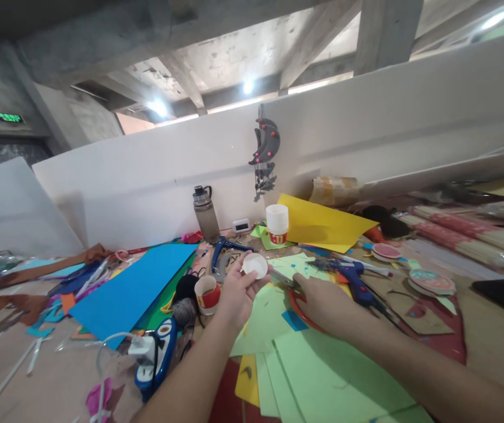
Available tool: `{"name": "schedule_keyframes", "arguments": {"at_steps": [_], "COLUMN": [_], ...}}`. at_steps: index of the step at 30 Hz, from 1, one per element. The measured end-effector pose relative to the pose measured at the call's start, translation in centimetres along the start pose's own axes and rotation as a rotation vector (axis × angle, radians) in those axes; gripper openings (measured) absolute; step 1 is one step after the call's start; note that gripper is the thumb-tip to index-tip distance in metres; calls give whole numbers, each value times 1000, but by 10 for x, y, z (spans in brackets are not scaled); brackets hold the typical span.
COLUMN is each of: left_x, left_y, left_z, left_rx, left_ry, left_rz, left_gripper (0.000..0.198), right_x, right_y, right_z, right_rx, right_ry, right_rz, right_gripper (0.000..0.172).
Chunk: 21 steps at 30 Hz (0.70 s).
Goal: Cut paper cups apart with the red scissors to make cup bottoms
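Note:
My left hand (237, 292) is closed round a small white paper cup base (255, 265), held up over the table with its round white face showing. My right hand (322, 303) grips red-handled scissors (296, 305); the blades point left towards the white piece and end just beside it. Below both hands lie light green paper sheets (322, 370) with a small blue scrap (295, 321) on them. A cut paper cup with a red band (207, 294) stands just left of my left hand.
A stack of white cups (277, 223), a grey water bottle (206, 213), a blue glue gun (356, 281), blue card (133, 291) and yellow card (322, 223) lie around. A power strip (155, 355) sits at the near left. A white partition wall (366, 129) closes the back.

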<state>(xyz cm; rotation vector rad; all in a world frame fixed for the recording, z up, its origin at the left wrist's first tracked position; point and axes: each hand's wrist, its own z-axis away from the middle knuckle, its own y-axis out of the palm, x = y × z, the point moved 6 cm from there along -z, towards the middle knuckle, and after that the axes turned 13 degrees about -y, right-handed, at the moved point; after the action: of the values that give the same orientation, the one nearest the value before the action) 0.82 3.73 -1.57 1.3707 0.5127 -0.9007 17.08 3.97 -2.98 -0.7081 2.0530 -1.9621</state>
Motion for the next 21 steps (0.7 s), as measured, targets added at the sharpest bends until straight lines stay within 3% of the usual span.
{"name": "schedule_keyframes", "arguments": {"at_steps": [5, 7, 10, 14, 18, 21], "left_x": [9, 9, 5, 7, 15, 21], "left_y": [1, 0, -2, 0, 6, 13], "left_z": [1, 1, 2, 2, 4, 5], "left_rx": [-87, -119, -119, -42, 2, 55], "left_ry": [24, 43, 43, -57, -130, -147], "left_rz": [-101, -136, -115, -23, -72, -167], "left_gripper": [60, 60, 44, 30, 30, 35], "right_x": [8, 12, 13, 6, 4, 4], "right_y": [-3, -8, -19, -35, -22, -11], "right_z": [4, 4, 2, -3, -8, -9], "right_rx": [90, 66, -44, -279, -244, -216], "right_ry": [-101, -165, -208, -181, -55, 27], "right_rz": [-13, 23, -13, -519, -1231, -1431], "right_gripper": [32, 34, 28, 37, 45, 41]}}
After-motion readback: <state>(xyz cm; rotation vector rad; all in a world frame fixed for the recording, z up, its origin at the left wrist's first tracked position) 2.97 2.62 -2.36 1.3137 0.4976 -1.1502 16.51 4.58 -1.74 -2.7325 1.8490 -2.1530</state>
